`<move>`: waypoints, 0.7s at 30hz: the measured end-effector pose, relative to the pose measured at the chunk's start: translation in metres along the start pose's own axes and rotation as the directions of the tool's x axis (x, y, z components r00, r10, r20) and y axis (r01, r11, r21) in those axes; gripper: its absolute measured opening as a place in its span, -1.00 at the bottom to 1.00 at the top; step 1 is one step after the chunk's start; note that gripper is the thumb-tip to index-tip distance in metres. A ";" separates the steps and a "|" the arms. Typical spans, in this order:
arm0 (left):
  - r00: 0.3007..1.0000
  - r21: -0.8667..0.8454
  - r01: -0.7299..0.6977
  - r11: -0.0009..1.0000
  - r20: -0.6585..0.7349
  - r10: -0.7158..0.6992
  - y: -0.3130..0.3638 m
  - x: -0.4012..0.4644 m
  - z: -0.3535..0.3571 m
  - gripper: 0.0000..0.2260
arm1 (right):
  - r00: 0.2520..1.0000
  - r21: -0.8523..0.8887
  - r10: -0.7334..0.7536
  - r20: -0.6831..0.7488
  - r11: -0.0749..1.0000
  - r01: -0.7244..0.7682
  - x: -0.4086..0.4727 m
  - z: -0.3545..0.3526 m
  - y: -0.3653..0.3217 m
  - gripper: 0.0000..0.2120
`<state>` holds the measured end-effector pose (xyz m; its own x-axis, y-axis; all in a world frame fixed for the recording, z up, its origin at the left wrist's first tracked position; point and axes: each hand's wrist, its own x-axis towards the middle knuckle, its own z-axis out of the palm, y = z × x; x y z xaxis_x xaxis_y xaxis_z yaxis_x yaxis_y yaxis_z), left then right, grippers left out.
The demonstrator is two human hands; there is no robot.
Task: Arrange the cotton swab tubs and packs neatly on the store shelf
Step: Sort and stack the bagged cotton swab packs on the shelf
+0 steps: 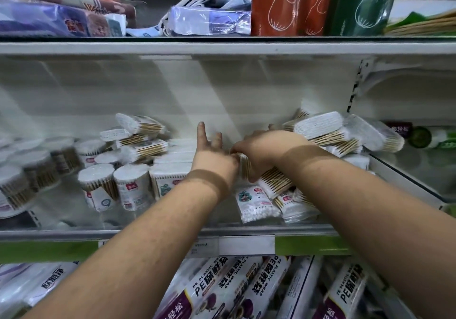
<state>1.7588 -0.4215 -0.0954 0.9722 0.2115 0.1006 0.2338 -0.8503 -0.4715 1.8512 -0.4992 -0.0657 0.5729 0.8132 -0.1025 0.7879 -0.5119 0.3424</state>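
Gripping a swab pack (243, 164) at mid-shelf, the right hand (266, 149) curls its fingers and thumb round it; the fingertips are hidden behind the pack and the knuckles. The left hand (213, 157) is just left of that pack, touching it at the thumb side, index finger straight up, other fingers loosely spread, holding nothing. Both forearms reach up from the bottom edge, wrists crossed by a shadow band.

Under the right hand, more packs (274, 183) lie slanted, count unclear through overlap. Right of the held pack, a heap of packs (328, 131) leans against the back wall, roughly five, edges blurred. Left of it, about four packs (140, 133) are stacked loosely over round tubs (132, 185); about six tubs show, the far-left ones smeared by blur and cut off. A small pack of white swabs (254, 205) lies below the held pack, near the shelf (246, 230) front.

Wrap boxes (229, 291) sit on the tier below, cut off.
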 end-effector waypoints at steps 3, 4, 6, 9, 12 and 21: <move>0.996 -0.021 0.000 1.000 0.086 0.002 0.003 0.007 0.007 -0.54 | 0.996 -0.038 0.044 0.081 0.998 -0.041 0.005 0.001 -0.002 -0.29; 0.995 -0.032 0.005 0.999 0.103 -0.001 0.003 0.009 0.010 -0.55 | 0.994 -0.042 0.053 0.100 0.998 -0.049 0.007 0.002 -0.002 -0.30; 0.996 -0.048 0.018 0.999 0.092 -0.013 0.003 0.012 0.013 -0.59 | 0.994 -0.026 0.049 0.100 0.999 -0.047 0.010 0.003 -0.003 -0.27; 0.997 -0.064 0.024 0.998 0.070 -0.020 0.003 0.011 0.010 -0.65 | 0.999 0.027 0.044 0.032 0.999 -0.045 0.012 0.006 0.000 -0.15; 0.998 -0.121 0.061 0.991 0.026 -0.058 0.001 0.013 0.009 -0.68 | 0.990 0.098 0.043 -0.132 0.995 -0.030 0.015 0.014 0.007 -0.18; 0.962 -0.267 0.144 0.953 -0.187 -0.198 -0.007 0.021 0.005 -0.61 | 0.863 0.392 0.134 -0.487 0.917 0.079 0.019 0.023 0.031 -0.47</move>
<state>1.7778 -0.4083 -0.0945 0.8918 0.2815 0.3541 0.3666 -0.9083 -0.2013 1.8913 -0.5063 -0.0789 0.4900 0.7680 0.4124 0.8558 -0.5138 -0.0599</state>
